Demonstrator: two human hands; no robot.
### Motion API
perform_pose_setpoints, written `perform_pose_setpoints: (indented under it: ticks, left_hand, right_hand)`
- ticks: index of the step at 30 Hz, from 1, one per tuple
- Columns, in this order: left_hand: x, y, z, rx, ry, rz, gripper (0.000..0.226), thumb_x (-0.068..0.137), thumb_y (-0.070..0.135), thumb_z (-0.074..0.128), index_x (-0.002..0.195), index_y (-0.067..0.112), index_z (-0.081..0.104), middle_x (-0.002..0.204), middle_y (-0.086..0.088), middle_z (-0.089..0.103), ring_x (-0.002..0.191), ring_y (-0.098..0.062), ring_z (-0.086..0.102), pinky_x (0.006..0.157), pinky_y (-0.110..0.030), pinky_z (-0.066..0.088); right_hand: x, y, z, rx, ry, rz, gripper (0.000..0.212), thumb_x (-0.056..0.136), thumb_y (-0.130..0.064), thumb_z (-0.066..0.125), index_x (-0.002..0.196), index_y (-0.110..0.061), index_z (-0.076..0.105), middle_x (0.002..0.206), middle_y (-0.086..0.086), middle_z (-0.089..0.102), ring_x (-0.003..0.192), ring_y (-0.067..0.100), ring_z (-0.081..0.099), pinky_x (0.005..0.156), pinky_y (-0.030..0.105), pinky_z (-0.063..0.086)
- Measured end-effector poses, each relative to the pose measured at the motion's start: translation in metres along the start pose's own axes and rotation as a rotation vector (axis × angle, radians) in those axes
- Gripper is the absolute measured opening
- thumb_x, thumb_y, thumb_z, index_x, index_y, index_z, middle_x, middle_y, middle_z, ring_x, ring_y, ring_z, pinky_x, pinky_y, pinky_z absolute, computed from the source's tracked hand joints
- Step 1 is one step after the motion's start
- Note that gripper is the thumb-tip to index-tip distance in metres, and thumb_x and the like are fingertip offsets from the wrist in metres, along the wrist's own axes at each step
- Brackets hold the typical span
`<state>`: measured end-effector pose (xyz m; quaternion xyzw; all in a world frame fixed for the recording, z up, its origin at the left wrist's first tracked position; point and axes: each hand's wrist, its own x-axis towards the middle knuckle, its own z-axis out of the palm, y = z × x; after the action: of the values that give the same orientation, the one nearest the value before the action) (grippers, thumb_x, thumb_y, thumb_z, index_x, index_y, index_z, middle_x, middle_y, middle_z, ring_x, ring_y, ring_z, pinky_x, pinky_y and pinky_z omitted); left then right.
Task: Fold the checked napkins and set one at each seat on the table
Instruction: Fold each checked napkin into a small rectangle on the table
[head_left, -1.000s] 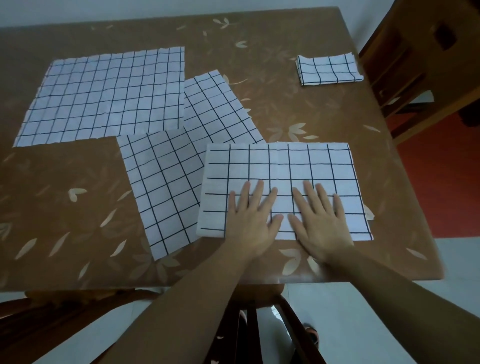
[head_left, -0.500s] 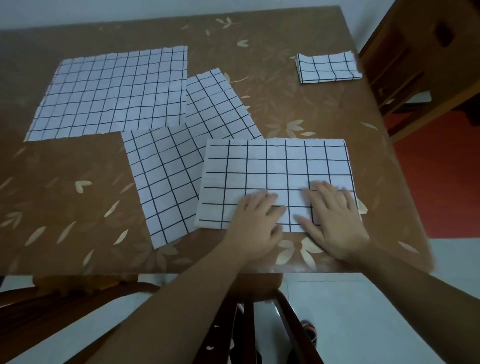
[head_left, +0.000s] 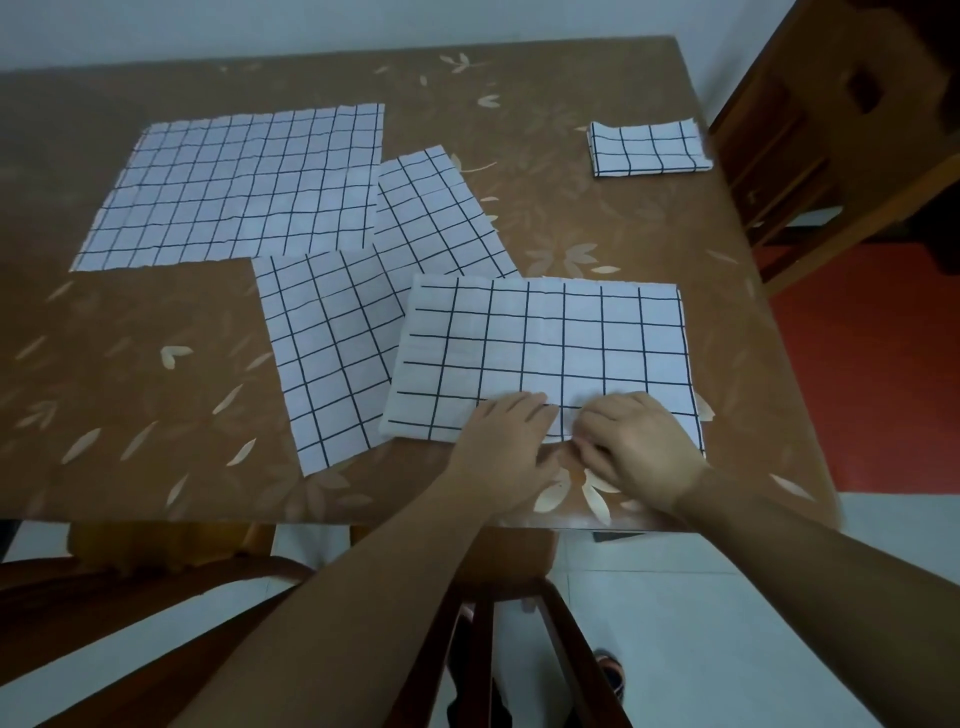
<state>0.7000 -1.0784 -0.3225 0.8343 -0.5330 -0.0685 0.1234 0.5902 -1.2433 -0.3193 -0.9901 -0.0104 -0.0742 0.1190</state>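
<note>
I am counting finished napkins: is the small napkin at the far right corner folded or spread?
Folded. The small napkin is a compact rectangle with stacked layers visible at its left edge.

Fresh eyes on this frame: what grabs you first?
Both hands work at the table's near edge: the left hand rests on the half-folded napkin, and the right hand curls onto its near edge. Behind lie the large napkin, far left, and a tilted napkin, both open. A small folded napkin sits at the far right corner.
</note>
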Motion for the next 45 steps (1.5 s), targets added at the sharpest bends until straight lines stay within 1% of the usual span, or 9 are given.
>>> perform_pose_setpoints:
  ticks: [4, 11, 16, 20, 24, 29, 35, 40, 45]
  left_hand:
    - [0.005, 0.0, -0.006, 0.008, 0.066, -0.026, 0.013, 0.083, 0.019, 0.065, 0.088, 0.013, 0.075, 0.083, -0.004, 0.073, 0.077, -0.027, 0.069, 0.069, -0.037, 0.053]
    - [0.011, -0.006, -0.05, -0.381, 0.146, -0.201, 0.025, 0.098, 0.025, 0.052, 0.103, 0.011, 0.072, 0.089, -0.004, 0.073, 0.079, -0.017, 0.064, 0.072, -0.033, 0.051]
    - [0.022, -0.002, -0.104, -0.642, 0.223, -0.29, 0.031, 0.096, 0.023, 0.056, 0.076, -0.001, 0.061, 0.056, -0.008, 0.047, 0.051, -0.013, 0.04, 0.053, -0.029, 0.033]
    - [0.032, 0.005, -0.158, -1.13, 0.268, -0.441, 0.026, 0.094, 0.023, 0.06, 0.073, 0.011, 0.068, 0.068, -0.006, 0.065, 0.066, -0.022, 0.063, 0.067, -0.034, 0.052]
    - [0.032, -0.01, -0.184, -1.61, 0.24, -0.65, 0.031, 0.095, 0.027, 0.059, 0.112, 0.002, 0.065, 0.11, -0.017, 0.072, 0.097, -0.031, 0.071, 0.08, -0.043, 0.059]
    - [0.017, -0.036, -0.157, -1.548, 0.324, -0.952, 0.073, 0.06, 0.052, 0.08, 0.12, 0.014, 0.066, 0.124, -0.01, 0.066, 0.111, -0.031, 0.063, 0.1, -0.051, 0.047]
    - [-0.005, -0.048, -0.135, -1.4, 0.23, -1.028, 0.034, 0.083, 0.033, 0.075, 0.108, 0.012, 0.062, 0.118, -0.005, 0.063, 0.115, -0.026, 0.056, 0.107, -0.047, 0.04]
    - [-0.014, -0.057, -0.117, -1.298, 0.239, -1.065, 0.032, 0.078, 0.026, 0.082, 0.103, 0.015, 0.064, 0.11, -0.01, 0.068, 0.106, -0.031, 0.064, 0.098, -0.05, 0.05]
    - [-0.019, -0.063, -0.109, -1.218, 0.265, -1.022, 0.042, 0.076, 0.026, 0.082, 0.114, 0.016, 0.066, 0.118, -0.01, 0.067, 0.107, -0.027, 0.064, 0.096, -0.047, 0.053]
  right_hand:
    - [0.006, -0.009, -0.017, 0.013, 0.04, 0.048, 0.023, 0.087, -0.032, 0.046, 0.081, -0.017, 0.063, 0.077, -0.003, 0.064, 0.073, 0.022, 0.061, 0.075, 0.031, 0.038]
    - [0.0, 0.016, -0.072, -0.054, -0.203, 0.346, 0.083, 0.079, -0.06, 0.061, 0.148, -0.026, 0.031, 0.149, -0.005, 0.043, 0.14, 0.012, 0.034, 0.12, 0.044, 0.008]
    - [0.012, 0.019, -0.106, 0.642, 0.38, 0.758, 0.093, 0.073, -0.036, 0.082, 0.149, -0.02, 0.031, 0.15, -0.001, 0.04, 0.137, 0.014, 0.038, 0.108, 0.026, 0.028]
    - [0.023, 0.011, -0.111, 0.988, 0.219, 0.861, 0.09, 0.083, -0.048, 0.069, 0.154, -0.023, 0.021, 0.156, -0.003, 0.028, 0.14, 0.01, 0.028, 0.113, 0.028, 0.022]
    - [0.033, 0.004, -0.107, 1.495, 0.092, 0.894, 0.093, 0.067, -0.07, 0.066, 0.143, -0.023, 0.039, 0.145, 0.001, 0.049, 0.128, 0.015, 0.048, 0.115, 0.04, 0.029]
    - [0.049, -0.013, -0.114, 1.737, -0.016, 0.766, 0.026, 0.094, -0.028, 0.051, 0.106, -0.015, 0.07, 0.11, 0.006, 0.071, 0.096, 0.018, 0.07, 0.091, 0.037, 0.047]
    - [0.049, -0.007, -0.1, 1.48, 0.146, 0.953, 0.018, 0.09, -0.009, 0.062, 0.106, -0.001, 0.066, 0.111, 0.017, 0.071, 0.104, 0.034, 0.067, 0.093, 0.046, 0.052]
    - [0.034, -0.004, -0.089, 1.319, 0.102, 1.022, 0.015, 0.088, -0.01, 0.067, 0.098, 0.001, 0.069, 0.097, 0.012, 0.07, 0.073, 0.024, 0.068, 0.053, 0.026, 0.052]
    - [0.031, -0.001, -0.078, 1.305, 0.173, 1.099, 0.011, 0.087, -0.014, 0.067, 0.092, -0.006, 0.073, 0.082, 0.013, 0.069, 0.065, 0.024, 0.061, 0.056, 0.028, 0.042]
